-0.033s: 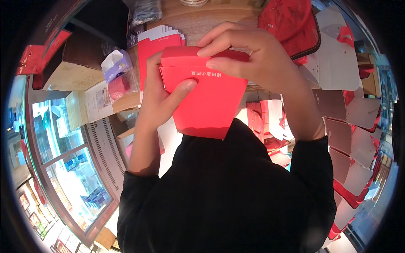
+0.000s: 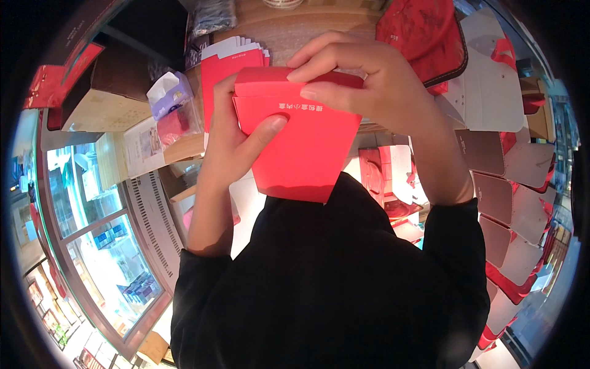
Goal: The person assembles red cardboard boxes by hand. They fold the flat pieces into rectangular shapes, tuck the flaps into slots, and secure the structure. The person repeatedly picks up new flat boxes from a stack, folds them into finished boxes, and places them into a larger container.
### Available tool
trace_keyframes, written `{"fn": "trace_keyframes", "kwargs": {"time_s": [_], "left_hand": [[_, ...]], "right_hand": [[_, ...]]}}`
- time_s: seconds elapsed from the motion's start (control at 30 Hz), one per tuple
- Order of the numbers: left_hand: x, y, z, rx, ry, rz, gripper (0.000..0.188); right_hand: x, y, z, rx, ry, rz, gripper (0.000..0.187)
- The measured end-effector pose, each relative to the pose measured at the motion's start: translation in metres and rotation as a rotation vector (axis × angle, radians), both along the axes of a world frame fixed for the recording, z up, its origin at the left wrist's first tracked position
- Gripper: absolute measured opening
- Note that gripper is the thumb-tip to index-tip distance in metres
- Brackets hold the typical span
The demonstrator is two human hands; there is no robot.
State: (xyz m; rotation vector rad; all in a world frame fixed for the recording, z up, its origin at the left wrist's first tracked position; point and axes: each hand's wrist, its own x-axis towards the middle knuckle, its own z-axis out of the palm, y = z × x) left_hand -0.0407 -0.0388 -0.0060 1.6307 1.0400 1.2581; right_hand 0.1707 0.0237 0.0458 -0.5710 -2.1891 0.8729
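A red cardboard box with a line of pale print near its far end is held up between my hands, over the table's near edge. My left hand grips its left side, thumb lying across the front panel and the fingers mostly hidden behind. At the far end, my right hand has its thumb and fingers on the folded red flap, pinching it. Just behind the box, a stack of flat red cartons with whitish tabs lies on the wooden table.
To the left are a purple tissue box, a plastic-wrapped red packet and a large brown carton. A red bag-like item lies at the far right. Several white-and-brown panels are stacked along my right side.
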Motion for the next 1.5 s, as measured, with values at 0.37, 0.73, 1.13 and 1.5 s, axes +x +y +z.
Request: {"fn": "trace_keyframes", "kwargs": {"time_s": [0.37, 0.73, 1.13, 1.5], "left_hand": [[0.002, -0.002, -0.004, 0.014, -0.054, 0.041, 0.073], [0.004, 0.000, 0.001, 0.007, 0.015, 0.057, 0.087], [-0.003, 0.003, -0.006, 0.012, 0.084, 0.126, 0.065], [-0.001, 0.004, -0.001, 0.006, 0.091, 0.140, 0.063]], "right_hand": [[0.008, -0.002, -0.003, 0.124, -0.096, 0.054, 0.020], [0.025, 0.008, -0.009, -0.300, -0.118, 0.194, 0.033], [0.019, -0.009, -0.036, -0.161, 0.056, 0.069, 0.046], [0.008, -0.021, -0.056, -0.215, 0.273, -0.107, 0.041]]}}
